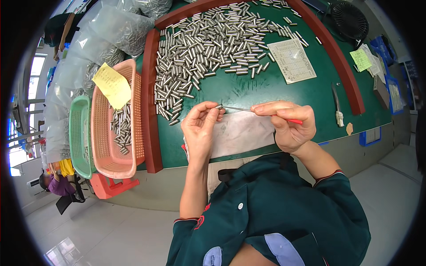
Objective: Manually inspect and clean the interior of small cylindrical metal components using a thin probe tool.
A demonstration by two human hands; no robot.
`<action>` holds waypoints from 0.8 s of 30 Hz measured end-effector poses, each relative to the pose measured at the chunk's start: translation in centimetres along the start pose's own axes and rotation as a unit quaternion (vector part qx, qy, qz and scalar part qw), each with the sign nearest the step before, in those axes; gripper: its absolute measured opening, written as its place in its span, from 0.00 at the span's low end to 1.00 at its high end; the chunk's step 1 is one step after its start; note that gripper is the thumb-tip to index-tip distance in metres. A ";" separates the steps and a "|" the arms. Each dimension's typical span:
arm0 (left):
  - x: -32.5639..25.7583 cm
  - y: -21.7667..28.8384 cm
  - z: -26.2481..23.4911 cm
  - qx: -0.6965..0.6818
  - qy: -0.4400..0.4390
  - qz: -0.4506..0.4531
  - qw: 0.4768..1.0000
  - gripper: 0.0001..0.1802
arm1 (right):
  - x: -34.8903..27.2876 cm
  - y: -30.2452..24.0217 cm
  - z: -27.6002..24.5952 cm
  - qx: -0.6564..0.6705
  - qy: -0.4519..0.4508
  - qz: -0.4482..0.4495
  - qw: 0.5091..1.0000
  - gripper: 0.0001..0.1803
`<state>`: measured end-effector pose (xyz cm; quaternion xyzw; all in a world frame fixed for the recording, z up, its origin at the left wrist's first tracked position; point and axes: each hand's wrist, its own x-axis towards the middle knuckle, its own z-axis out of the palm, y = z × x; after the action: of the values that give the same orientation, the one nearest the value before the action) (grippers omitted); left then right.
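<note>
Between the thumb and fingers of my left hand (pixel 202 122) is a small metal cylinder (pixel 219 106), mostly covered by the fingertips. My right hand (pixel 290 124) grips a thin tool with a red handle (pixel 294 121). Its slim metal shaft (pixel 239 109) points left and its tip meets the cylinder; whether it goes inside cannot be seen. Both hands are above a pale cloth (pixel 242 135) at the near edge of the green table (pixel 248 91). Beyond them spreads a large pile of similar shiny metal cylinders (pixel 213 42).
Dark red rails (pixel 151 102) border the table. At the left stand a pink basket (pixel 100 133) with cylinders and a yellow paper, and a green basket (pixel 79 146). A printed sheet (pixel 293 60), a knife-like tool (pixel 336 99) and a black fan (pixel 348 20) are to the right.
</note>
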<state>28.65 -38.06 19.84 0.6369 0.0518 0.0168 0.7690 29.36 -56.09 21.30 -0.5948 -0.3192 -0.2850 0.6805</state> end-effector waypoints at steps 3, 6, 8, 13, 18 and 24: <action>0.0 0.0 0.0 -0.003 -0.007 0.004 1.000 0.06 | 0.1 0.0 0.0 -0.013 -0.002 0.002 1.000 0.09; 0.0 -0.1 -0.1 -0.009 -0.020 -0.003 1.000 0.06 | 0.1 0.1 0.0 -0.030 -0.003 -0.009 1.000 0.09; 0.0 -0.2 -0.1 -0.014 -0.019 0.007 1.000 0.06 | 0.1 0.0 0.1 0.001 0.030 0.002 1.000 0.09; 0.0 -0.2 -0.1 -0.013 -0.025 0.008 1.000 0.06 | 0.0 0.1 -0.1 -0.017 -0.008 -0.007 1.000 0.10; 0.0 -0.3 -0.1 -0.007 -0.016 0.016 1.000 0.07 | 0.8 0.0 -0.3 -0.113 -0.073 -0.071 0.988 0.12; 0.0 -0.2 0.0 -0.010 0.015 0.021 1.000 0.07 | 0.6 0.2 -0.1 -0.114 -0.091 -0.084 0.986 0.13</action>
<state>28.66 -38.08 19.62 0.6296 0.0494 0.0431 0.7741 29.92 -56.13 21.59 -0.6633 -0.3934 -0.3207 0.5499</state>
